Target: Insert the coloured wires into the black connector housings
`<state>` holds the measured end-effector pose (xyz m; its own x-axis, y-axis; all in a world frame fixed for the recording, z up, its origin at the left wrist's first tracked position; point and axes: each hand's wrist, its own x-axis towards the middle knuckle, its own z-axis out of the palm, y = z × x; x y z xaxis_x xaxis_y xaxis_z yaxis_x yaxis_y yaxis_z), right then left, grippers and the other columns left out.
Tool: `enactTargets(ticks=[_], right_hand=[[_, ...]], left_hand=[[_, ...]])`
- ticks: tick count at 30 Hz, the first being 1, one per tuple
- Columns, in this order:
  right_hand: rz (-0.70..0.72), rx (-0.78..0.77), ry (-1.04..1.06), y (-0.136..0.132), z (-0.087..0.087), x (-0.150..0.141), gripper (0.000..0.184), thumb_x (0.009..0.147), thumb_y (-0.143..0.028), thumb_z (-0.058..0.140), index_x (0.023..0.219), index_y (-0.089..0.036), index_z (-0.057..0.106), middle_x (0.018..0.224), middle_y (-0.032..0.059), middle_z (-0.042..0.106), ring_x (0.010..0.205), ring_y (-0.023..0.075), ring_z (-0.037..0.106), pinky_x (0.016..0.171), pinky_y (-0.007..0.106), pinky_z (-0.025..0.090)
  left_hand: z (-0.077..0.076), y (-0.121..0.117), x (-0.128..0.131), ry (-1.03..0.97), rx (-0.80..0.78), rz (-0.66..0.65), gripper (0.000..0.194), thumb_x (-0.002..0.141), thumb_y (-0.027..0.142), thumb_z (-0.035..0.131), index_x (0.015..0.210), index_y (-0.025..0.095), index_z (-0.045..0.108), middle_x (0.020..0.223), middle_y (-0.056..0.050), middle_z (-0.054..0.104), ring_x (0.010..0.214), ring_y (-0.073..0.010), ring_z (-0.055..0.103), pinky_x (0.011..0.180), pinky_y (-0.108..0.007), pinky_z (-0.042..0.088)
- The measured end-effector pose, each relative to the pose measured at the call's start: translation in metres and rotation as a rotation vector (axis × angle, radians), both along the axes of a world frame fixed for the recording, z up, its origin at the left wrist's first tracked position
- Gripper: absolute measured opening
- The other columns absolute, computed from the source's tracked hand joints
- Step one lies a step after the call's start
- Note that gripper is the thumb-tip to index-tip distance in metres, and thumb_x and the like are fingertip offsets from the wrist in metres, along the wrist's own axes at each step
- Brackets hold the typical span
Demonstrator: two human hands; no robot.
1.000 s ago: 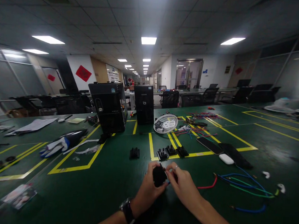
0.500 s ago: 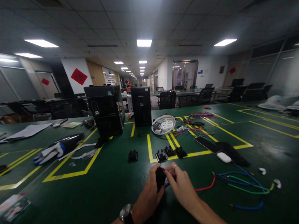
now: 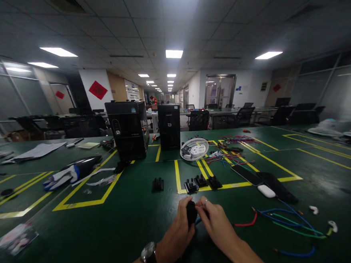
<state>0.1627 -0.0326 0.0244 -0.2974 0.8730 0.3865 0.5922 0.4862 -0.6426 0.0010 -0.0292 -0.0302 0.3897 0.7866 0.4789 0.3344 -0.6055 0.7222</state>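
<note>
My left hand (image 3: pixel 178 232), with a watch on its wrist, is closed round a small black connector block (image 3: pixel 191 212) held just above the green table (image 3: pixel 120 228). My right hand (image 3: pixel 215 221) pinches at the right side of that block, where a blue wire (image 3: pixel 198 220) pokes out below the fingers. A ring shows on one right finger. Three similar black blocks (image 3: pixel 202 182) sit in a row on the yellow line just beyond my hands, and one more black block (image 3: pixel 157 184) lies to their left.
Red, blue and green wires (image 3: pixel 286 225) lie to the right, near white earbuds (image 3: pixel 332 226). A white case (image 3: pixel 266 190), a phone (image 3: pixel 246 174), a small white fan (image 3: pixel 194 149) and two black computer towers (image 3: pixel 127 130) stand further back. Gloves (image 3: pixel 62 175) lie left.
The black block has been turned edge-on between my hands, so it looks narrower than a second ago. The view has shifted slightly; both hands stay together at the same spot.
</note>
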Motion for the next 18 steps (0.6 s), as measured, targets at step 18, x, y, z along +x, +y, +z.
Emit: enactTargets(ticks=[18], right_hand=[[-0.054,-0.02,-0.036,0.005,-0.005,-0.002,0.026,0.095,-0.036,0.042,0.086,-0.019,0.059,0.059,-0.0013,0.06,0.054,0.0149,0.058,0.053,0.025,0.037]], left_hand=[[0.025,0.008,-0.005,-0.399,-0.316,0.142,0.041,0.093,0.041,0.039,0.129,0.021,0.039,0.126,-0.01,0.053,0.119,-0.0207,0.049,0.105,-0.037,0.033]])
